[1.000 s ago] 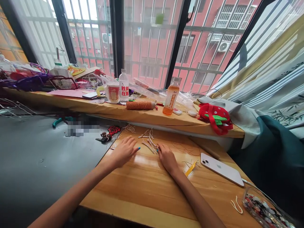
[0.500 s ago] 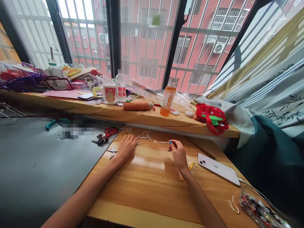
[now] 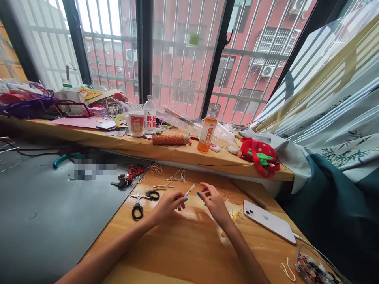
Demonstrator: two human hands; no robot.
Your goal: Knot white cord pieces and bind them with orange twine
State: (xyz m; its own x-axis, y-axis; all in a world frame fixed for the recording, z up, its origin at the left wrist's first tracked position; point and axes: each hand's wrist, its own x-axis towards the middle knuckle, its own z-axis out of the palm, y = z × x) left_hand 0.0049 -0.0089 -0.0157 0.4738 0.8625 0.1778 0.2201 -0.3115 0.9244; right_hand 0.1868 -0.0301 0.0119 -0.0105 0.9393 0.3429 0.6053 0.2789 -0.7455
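My left hand [image 3: 167,206] is raised a little above the wooden table [image 3: 189,252] and pinches a short pale strip [image 3: 188,193] that points up and to the right. My right hand [image 3: 213,202] hovers just right of it, fingers loosely apart, with nothing in them that I can see. Black-handled scissors [image 3: 141,200] lie on the table left of my left hand. Several short pale cord pieces [image 3: 174,177] are scattered beyond the hands.
A white phone [image 3: 268,221] lies face down at the right. A clear box of beads [image 3: 318,266] stands at the lower right corner. On the ledge behind are an orange thread spool [image 3: 169,139], two bottles [image 3: 207,131], a strawberry pouch [image 3: 259,156] and clutter. A keyring [image 3: 127,177] lies at the left.
Both hands have lifted off the table and come together. The left hand now pinches a pale strip. The scissors are uncovered beside it. The view has tilted slightly.
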